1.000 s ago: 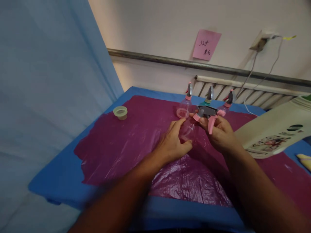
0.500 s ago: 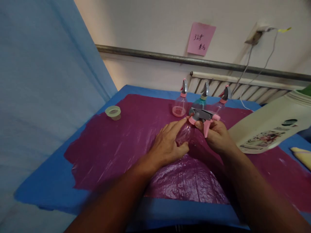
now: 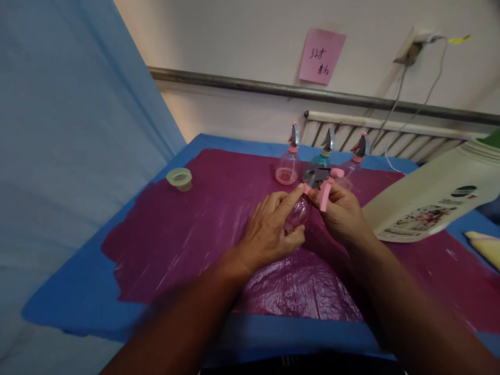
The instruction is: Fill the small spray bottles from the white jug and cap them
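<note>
A clear spray bottle [image 3: 299,214] with a grey and pink trigger head stands on the purple plastic sheet [image 3: 187,224] between my hands. My left hand [image 3: 273,224] is wrapped round the bottle's body, with the index finger reaching up to the neck. My right hand [image 3: 340,212] grips the pink collar below the trigger head [image 3: 325,179], whose nozzle points right. Part of the body is hidden behind my left fingers. Just behind stand a clear spray bottle with a pink base [image 3: 286,169], a teal one [image 3: 321,159] and another clear one [image 3: 354,165].
A large white jug [image 3: 425,203] with a green cap stands close on the right. Left on the sheet sits a small lidded cup [image 3: 180,178]. A yellow cloth [image 3: 484,247] lies at the right edge. Behind the table are a pipe [image 3: 242,86], a radiator [image 3: 367,122] and hanging cords [image 3: 398,99].
The trigger head has turned on the bottle, its pink trigger swinging nearer and to the left. My right hand has shifted slightly up and left with it; my left hand stays round the body.
</note>
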A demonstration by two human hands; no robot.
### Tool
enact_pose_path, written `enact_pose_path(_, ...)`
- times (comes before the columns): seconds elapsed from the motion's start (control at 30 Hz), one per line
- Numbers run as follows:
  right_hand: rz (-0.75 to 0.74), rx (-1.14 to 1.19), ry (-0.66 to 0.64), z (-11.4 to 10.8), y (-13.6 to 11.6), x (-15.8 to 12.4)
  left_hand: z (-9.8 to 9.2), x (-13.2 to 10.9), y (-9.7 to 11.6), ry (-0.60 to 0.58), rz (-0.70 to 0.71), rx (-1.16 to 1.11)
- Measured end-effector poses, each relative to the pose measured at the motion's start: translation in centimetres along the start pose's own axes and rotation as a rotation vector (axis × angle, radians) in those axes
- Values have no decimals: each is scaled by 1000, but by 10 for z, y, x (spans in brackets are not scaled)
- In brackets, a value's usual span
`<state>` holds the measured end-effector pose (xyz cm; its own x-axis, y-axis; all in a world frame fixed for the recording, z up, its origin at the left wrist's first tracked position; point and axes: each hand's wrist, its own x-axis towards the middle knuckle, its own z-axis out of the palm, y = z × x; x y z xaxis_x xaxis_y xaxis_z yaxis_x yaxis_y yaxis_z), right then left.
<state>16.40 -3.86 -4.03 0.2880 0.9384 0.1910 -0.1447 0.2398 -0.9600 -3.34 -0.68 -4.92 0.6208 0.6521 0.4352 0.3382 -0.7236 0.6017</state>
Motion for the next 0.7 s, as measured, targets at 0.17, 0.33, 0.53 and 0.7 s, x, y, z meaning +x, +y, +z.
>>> enact_pose_path(0.17, -17, 9, 69, 7, 8, 3, 0, 0, -1, -42, -23, 40)
enact_pose_path(0.33, 25, 93, 72, 8, 8, 1, 0, 1, -2, -32, -17, -35)
enact_pose_path(0.53, 31, 144, -12, 0, 2, -3, -3, 3, 0, -40, -7, -134)
enact_pose_path(0.7, 80, 234, -89, -2, -4, -1, -7, 2, 2, -58, -1, -207)
